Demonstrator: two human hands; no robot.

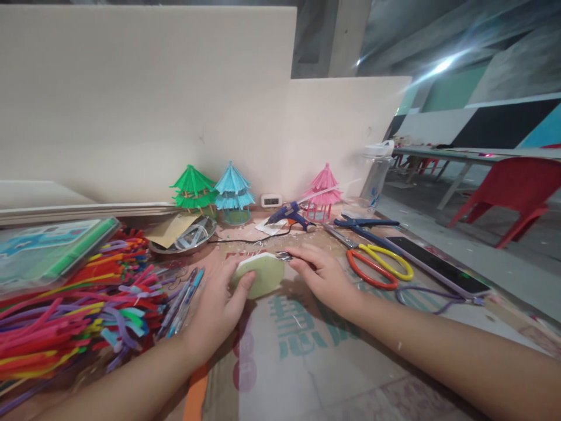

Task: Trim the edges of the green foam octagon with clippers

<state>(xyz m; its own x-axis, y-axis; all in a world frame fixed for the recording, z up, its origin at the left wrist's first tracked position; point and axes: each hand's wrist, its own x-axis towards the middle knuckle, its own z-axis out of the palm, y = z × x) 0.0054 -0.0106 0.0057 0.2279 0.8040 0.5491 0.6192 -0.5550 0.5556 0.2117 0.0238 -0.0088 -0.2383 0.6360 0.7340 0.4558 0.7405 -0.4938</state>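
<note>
My left hand (228, 295) grips a pale green, many-sided flat piece (265, 279) with a white edge, its thumb lying across the face. At the piece's upper right edge, a small shiny metal tool (284, 256) is pinched in the fingers of my right hand (322, 275). Most of that tool is hidden, so its kind cannot be made out. Just beyond my hands, a blue glue gun (293, 216) rests on the table. Right of my right hand lie scissors (379, 266) with orange and yellow handles.
Green (193, 190), blue (235, 196) and pink (323, 190) paper-roofed pavilions stand along the white board (144, 105). Colourful pipe cleaners (65, 327) and a plastic case (52, 251) are at left, near pens (186, 301). A phone (438, 266), pliers (368, 225) and a bottle (376, 175) sit at right.
</note>
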